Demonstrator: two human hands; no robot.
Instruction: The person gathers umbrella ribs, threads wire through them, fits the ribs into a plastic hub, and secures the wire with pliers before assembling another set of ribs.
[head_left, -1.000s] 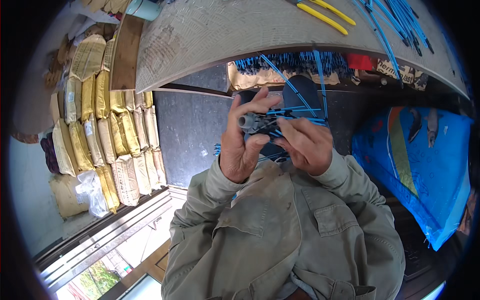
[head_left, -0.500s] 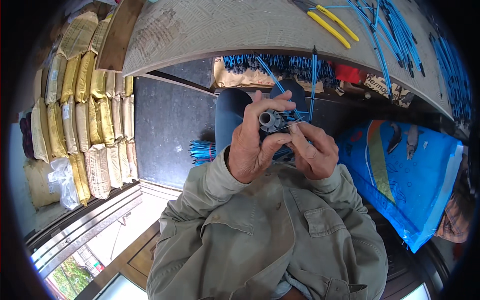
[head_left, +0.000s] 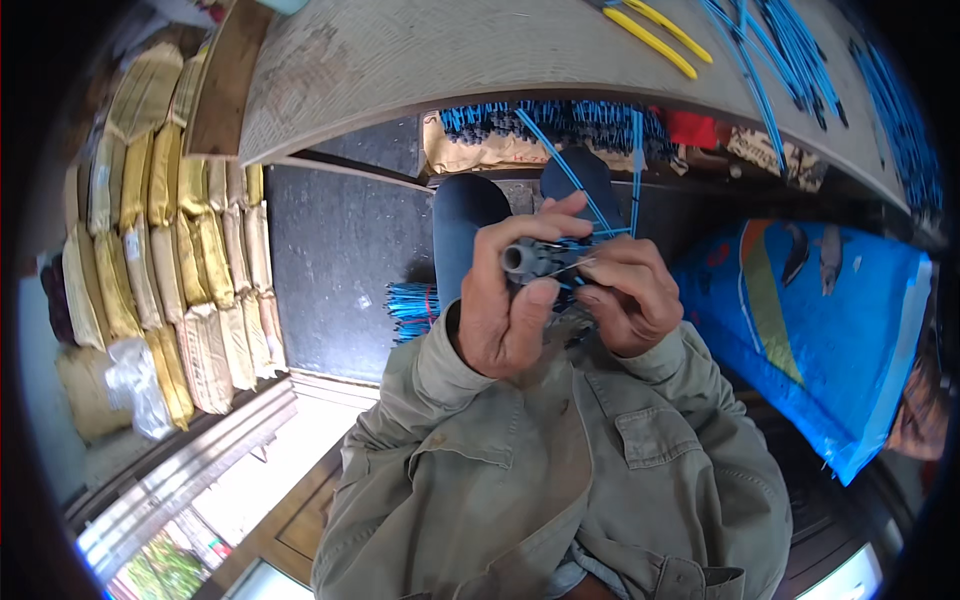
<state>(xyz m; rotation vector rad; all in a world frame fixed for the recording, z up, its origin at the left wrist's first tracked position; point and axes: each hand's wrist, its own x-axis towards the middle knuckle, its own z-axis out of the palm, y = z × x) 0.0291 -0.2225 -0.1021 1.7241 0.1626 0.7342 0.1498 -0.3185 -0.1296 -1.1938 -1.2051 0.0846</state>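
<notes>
My left hand (head_left: 502, 298) is closed around a grey plastic hub (head_left: 519, 261) with a round, hollow end facing up and left. Blue rods (head_left: 570, 172) run away from the hub toward the table edge, and others lie crosswise behind my fingers. Close against the hub's right side, my right hand (head_left: 632, 298) pinches with thumb and forefinger. A thin, light wire-like strand (head_left: 572, 267) shows between its fingertips and the hub. What else those fingers hold is hidden. Both hands are above my lap.
On the grey table (head_left: 420, 60) lie yellow-handled pliers (head_left: 655, 40) and loose blue rods (head_left: 795, 50). Beneath it, many dark-tipped blue rods (head_left: 560, 120) are packed together. A tied blue bundle (head_left: 412, 308) is left of my knees; a blue sack (head_left: 830, 330) is right. Filled bags (head_left: 190, 240) are stacked left.
The hub has tilted and shifted slightly left and down in my left hand. My right fingers have curled in closer beside it. The whole view has also shifted a little.
</notes>
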